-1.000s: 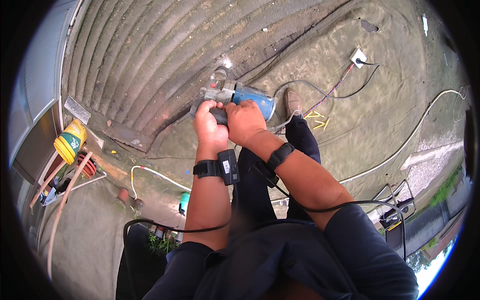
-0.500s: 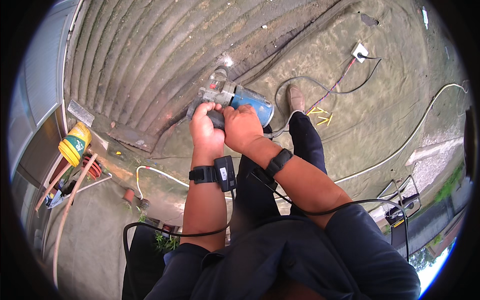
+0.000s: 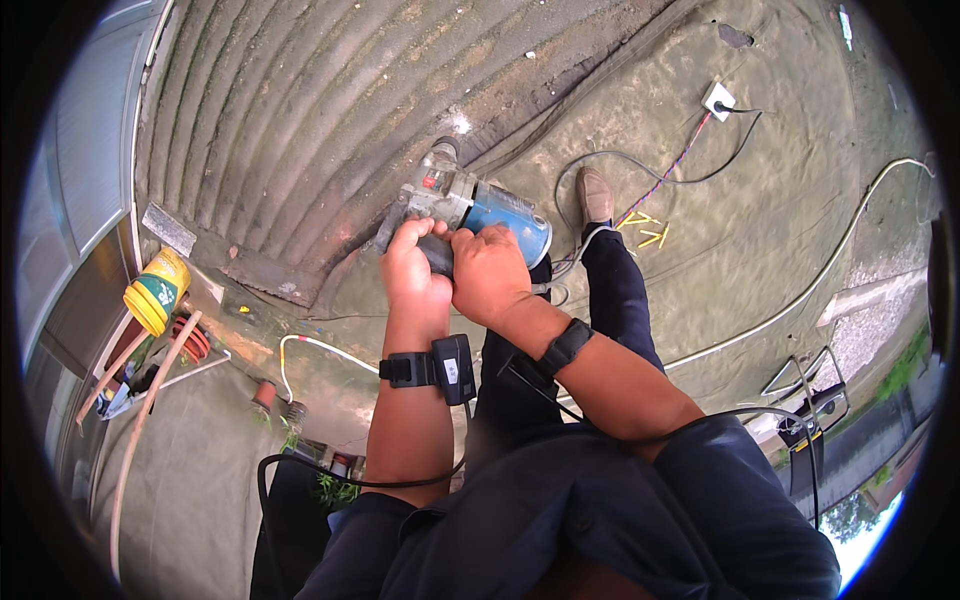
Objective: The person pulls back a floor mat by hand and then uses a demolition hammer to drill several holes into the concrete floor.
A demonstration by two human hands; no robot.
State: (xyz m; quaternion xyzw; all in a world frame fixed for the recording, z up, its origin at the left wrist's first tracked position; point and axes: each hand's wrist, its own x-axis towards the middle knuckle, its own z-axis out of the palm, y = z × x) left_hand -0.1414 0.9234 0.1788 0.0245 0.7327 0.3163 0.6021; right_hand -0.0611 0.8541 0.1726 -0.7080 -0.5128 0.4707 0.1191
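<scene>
Both of my hands grip a dusty rotary hammer (image 3: 505, 215) with a blue motor housing and a grey metal gear body. My left hand (image 3: 415, 268) is closed round its dark rear part, fingers curled over the top. Pressed close beside it, my right hand (image 3: 490, 268) is closed on the same dark part, next to the blue housing. The tool's dark round front end points away from me, toward a pale dusty spot (image 3: 460, 123) on the ridged grey surface (image 3: 300, 130). Whether a bit touches that surface, I cannot tell.
A grey cable runs from the tool to a white socket box (image 3: 718, 99) at the far right. Several yellow plugs (image 3: 652, 232) lie near my shoe (image 3: 594, 195). A pale hose (image 3: 790, 310) crosses the ground. On the left are a yellow bucket (image 3: 157, 290) and wooden poles (image 3: 150, 430).
The rotary hammer and both hands sit slightly lower in the picture, and the surroundings have shifted a little too. My grip looks the same.
</scene>
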